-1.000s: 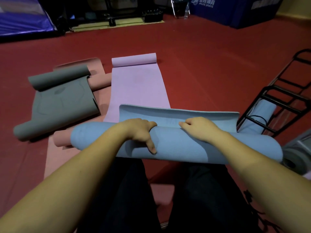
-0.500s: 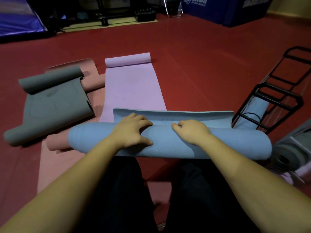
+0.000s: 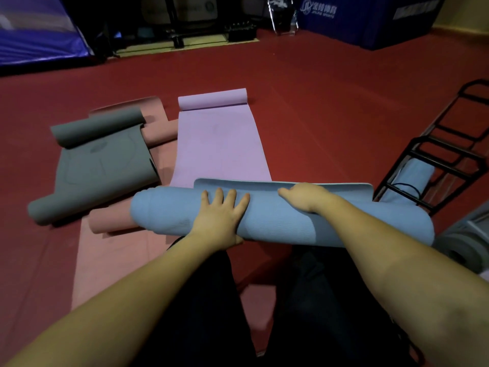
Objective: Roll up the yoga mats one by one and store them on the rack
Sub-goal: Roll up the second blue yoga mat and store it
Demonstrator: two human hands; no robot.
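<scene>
A thick blue yoga mat point(image 3: 344, 223) lies rolled across my lap, with only a short strip of its far end still flat. My left hand point(image 3: 219, 215) presses flat on the roll with its fingers spread. My right hand point(image 3: 308, 196) rests on top of the roll near the loose edge, fingers reaching forward. Beyond the roll lie a lilac mat point(image 3: 219, 144), a grey mat point(image 3: 103, 165) and a pink mat point(image 3: 116, 250), each partly unrolled. The black wire rack point(image 3: 444, 160) stands at the right with one rolled blue mat point(image 3: 415, 176) in it.
The floor is red point(image 3: 317, 102). A grey rolled mat point(image 3: 460, 247) lies at the right edge beside the rack. Blue padded blocks point(image 3: 370, 19) and dark gym equipment point(image 3: 185, 30) line the far wall.
My left hand went from curled over the roll to flat with spread fingers on top. The roll turned forward and the flat strip beyond it grew shorter.
</scene>
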